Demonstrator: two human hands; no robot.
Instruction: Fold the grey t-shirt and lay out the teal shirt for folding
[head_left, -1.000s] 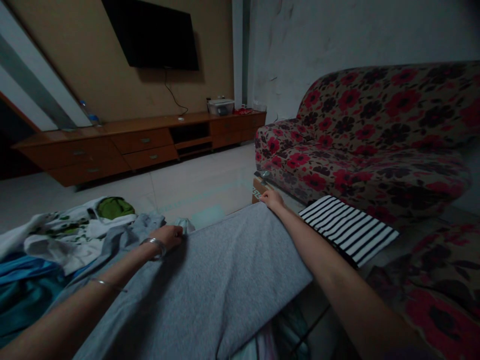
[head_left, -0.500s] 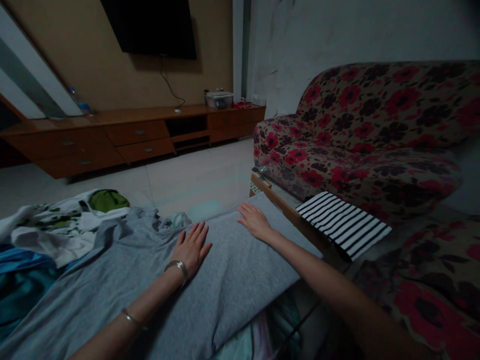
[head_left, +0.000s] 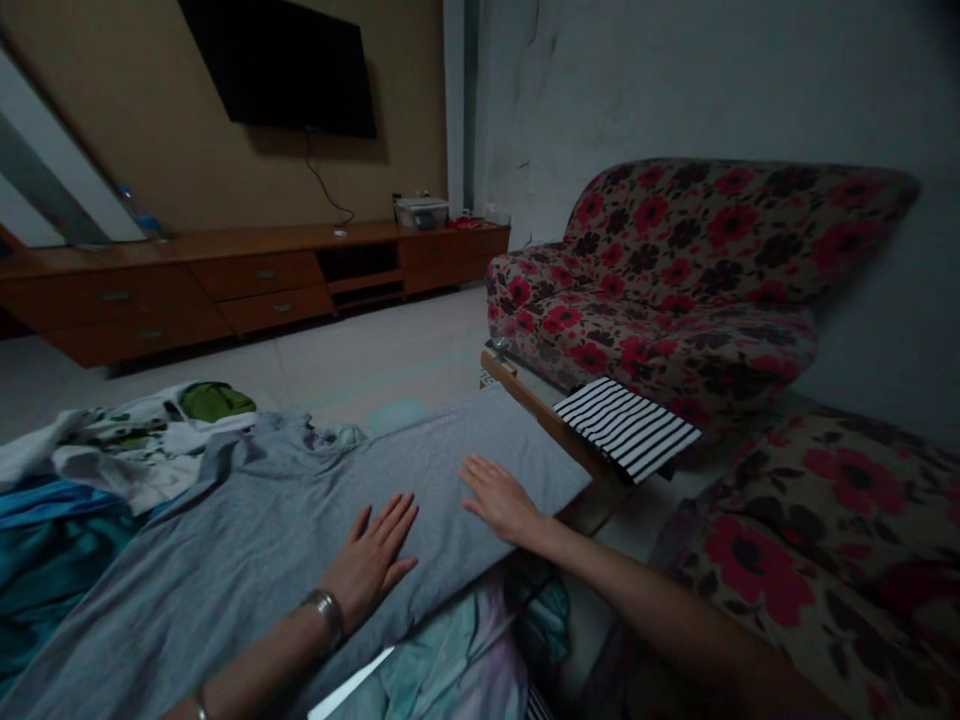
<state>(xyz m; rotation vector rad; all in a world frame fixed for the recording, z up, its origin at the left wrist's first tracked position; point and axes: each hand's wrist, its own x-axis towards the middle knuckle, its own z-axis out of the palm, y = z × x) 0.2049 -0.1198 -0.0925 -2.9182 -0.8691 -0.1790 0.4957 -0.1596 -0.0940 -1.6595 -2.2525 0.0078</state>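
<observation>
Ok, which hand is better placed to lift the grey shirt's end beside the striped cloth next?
Probably the right hand: it lies flat on the shirt, nearer that end than the left hand.

You were in a home living room | flowered sofa [head_left: 675, 260] stood nearby | television [head_left: 285, 70] hung above wooden cabinet [head_left: 259, 280]

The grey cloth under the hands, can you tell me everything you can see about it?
The grey cloth is plain and looks like soft, thin fabric. It lies spread out, fairly smooth toward the right, where its edges make a corner, and wrinkled and bunched toward the far left. The left hand and right hand lie flat on it. A clothes pile sits against its left side, and pastel cloth shows below its near edge.
</observation>
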